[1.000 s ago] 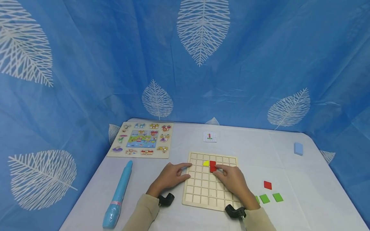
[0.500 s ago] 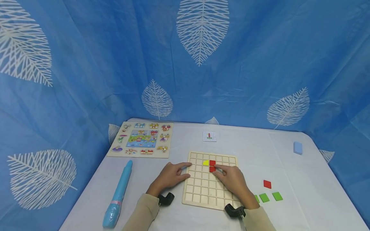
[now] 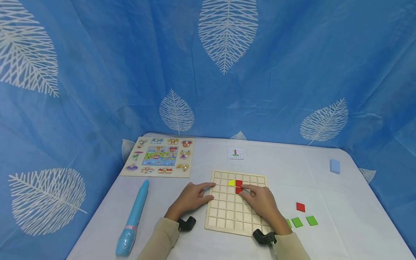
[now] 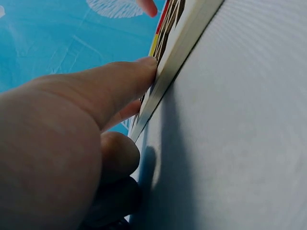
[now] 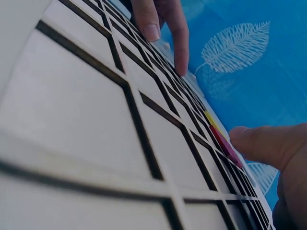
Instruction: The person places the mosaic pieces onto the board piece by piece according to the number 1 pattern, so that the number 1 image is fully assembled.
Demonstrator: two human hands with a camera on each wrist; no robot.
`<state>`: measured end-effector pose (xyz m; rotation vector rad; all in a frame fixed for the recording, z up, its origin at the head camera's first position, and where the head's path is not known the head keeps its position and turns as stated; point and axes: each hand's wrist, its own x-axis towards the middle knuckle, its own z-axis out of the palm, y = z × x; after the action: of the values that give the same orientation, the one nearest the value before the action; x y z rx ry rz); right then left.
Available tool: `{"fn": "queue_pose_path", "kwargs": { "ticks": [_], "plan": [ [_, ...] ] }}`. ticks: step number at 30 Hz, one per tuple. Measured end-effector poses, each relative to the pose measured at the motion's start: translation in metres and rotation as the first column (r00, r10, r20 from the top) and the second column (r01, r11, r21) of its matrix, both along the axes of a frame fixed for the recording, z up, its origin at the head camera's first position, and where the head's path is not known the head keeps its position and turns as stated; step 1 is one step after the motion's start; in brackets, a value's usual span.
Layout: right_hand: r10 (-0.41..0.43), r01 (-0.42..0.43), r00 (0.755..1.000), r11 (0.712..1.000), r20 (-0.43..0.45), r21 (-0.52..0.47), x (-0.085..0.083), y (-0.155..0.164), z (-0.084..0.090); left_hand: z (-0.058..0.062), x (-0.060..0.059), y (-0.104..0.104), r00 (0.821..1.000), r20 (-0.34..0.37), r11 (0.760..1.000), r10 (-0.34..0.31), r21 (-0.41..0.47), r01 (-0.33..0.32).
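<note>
Your right hand (image 3: pixel 262 204) lies over the wooden grid board (image 3: pixel 224 216), its fingers stretched forward and fairly straight, the fingertip touching the lower of the two red tiles (image 3: pixel 238 186) that sit one behind the other in the board's far rows. Those red tiles are in the grid cells just right of a yellow tile (image 3: pixel 231 183), which touches the upper one's left edge. In the right wrist view the fingertip (image 5: pixel 249 141) comes down on the red tile's edge, though you cannot tell there how hard it presses. Your left hand (image 3: pixel 191 198) rests flat at the board's left side — fingers extended, the index along the far-left rim, the thumb laid against the edge; the left wrist view shows the thumb (image 4: pixel 120 81) butting against the board's side wall. The board lies on the white table (image 3: pixel 341 224), near its front edge. To the right of the board, apart from it, lie loose tiles — a red tile (image 3: pixel 300 207) and green tiles (image 3: pixel 304 221) in a row. Beyond the board is a small pattern card (image 3: pixel 235 153); to the far left a picture puzzle board (image 3: pixel 160 156), and nearer you a blue pen-shaped toy (image 3: pixel 133 220). A pale blue block (image 3: pixel 335 166) sits near the table's right corner.
</note>
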<state>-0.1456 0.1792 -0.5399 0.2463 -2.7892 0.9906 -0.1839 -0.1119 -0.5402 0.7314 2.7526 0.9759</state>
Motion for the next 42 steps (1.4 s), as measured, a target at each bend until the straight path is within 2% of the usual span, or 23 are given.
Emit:
{"fn": "queue_pose_path", "kwargs": {
  "ticks": [7, 13, 23, 29, 36, 42],
  "plan": [
    [-0.048, 0.048, 0.999, 0.995, -0.002, -0.09, 0.003, 0.011, 0.007, 0.0, -0.001, 0.0, 1.0, -0.007, 1.0, -0.008, -0.01, 0.008],
    [-0.119, 0.117, 0.993, 0.99, -0.019, -0.083, 0.009, 0.03, 0.014, 0.0, -0.001, -0.001, 1.0, -0.007, 1.0, -0.002, -0.012, 0.002],
    [-0.227, 0.226, 0.965, 0.974, -0.131, -0.028, 0.031, 0.074, 0.017, -0.002, -0.001, -0.001, 1.0, 0.008, 1.0, 0.011, 0.001, -0.011],
    [-0.349, 0.351, 0.931, 0.936, -0.108, 0.001, 0.049, 0.102, 0.017, -0.001, -0.002, -0.001, 1.0, 0.003, 1.0, 0.009, -0.011, -0.009],
    [-0.426, 0.43, 0.902, 0.9, -0.07, 0.072, 0.067, 0.13, 0.008, 0.0, -0.002, -0.001, 1.0, 0.003, 1.0, 0.006, -0.018, -0.006],
    [-0.476, 0.47, 0.878, 0.875, 0.039, 0.114, 0.075, 0.145, 0.003, -0.002, -0.002, -0.001, 1.0, 0.0, 1.0, 0.008, -0.02, -0.008]
  ]
}}
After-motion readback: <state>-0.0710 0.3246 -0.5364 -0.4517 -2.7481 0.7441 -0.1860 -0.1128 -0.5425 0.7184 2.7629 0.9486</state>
